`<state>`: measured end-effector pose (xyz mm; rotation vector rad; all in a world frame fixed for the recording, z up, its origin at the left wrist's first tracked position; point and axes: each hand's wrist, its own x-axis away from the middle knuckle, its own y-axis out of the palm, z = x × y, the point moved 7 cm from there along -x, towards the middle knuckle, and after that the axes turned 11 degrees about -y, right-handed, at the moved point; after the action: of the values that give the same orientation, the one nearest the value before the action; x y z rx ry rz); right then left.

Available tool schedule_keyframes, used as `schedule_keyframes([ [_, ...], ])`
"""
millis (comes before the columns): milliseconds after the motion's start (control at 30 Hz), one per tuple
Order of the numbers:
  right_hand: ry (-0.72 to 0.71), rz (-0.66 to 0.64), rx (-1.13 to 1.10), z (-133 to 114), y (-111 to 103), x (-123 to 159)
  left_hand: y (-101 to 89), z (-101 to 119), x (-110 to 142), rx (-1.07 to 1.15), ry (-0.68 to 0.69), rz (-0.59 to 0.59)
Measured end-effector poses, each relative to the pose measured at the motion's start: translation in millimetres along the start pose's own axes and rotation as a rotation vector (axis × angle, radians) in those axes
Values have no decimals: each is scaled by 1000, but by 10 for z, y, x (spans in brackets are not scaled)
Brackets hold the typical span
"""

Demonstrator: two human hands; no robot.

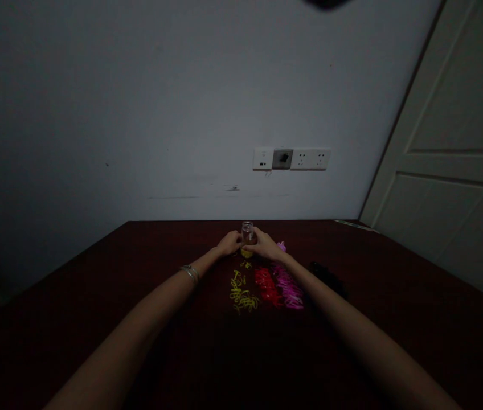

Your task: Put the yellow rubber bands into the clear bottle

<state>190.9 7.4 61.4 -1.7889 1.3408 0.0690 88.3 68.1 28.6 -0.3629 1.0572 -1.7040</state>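
A small clear jar stands upright toward the far side of the dark table, with something yellow in its bottom. My right hand is wrapped round it from the right. Close against the jar's left side is my left hand, its fingers bent together; what they hold, if anything, is too small and dark to make out. A few yellow bands lie just below that hand. Nearer to me spreads a loose pile of yellow rubber bands. Beside it lie red rubber bands and pink rubber bands, partly behind my right forearm.
A black object, its kind unclear in the dim light, lies right of the pink bands. The reddish-brown table meets a pale wall with sockets. On the right stands a light panelled door. A thin strip lies at the far right edge.
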Motion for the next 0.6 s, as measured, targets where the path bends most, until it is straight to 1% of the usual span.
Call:
schedule_keyframes([
  [67, 2, 21, 2, 15, -65, -22, -10, -7, 0, -20, -13, 4],
  [133, 5, 44, 14, 35, -136, -49, -33, -13, 17, -34, -23, -16],
  [200, 7, 53, 36, 61, -186, -73, -62, -10, 65, -36, -28, -66],
  [267, 12, 54, 55, 97, -203, -92, -74, 6, 153, -23, -40, -155],
  [367, 17, 47, 67, 148, -169, -110, -58, 66, 348, 26, -69, -324],
  [433, 10, 34, 66, 162, -120, -121, -46, 131, 486, 80, -84, -413],
  [600, -14, -17, 8, 147, 4, -146, -53, 264, 743, 207, -105, -533],
])
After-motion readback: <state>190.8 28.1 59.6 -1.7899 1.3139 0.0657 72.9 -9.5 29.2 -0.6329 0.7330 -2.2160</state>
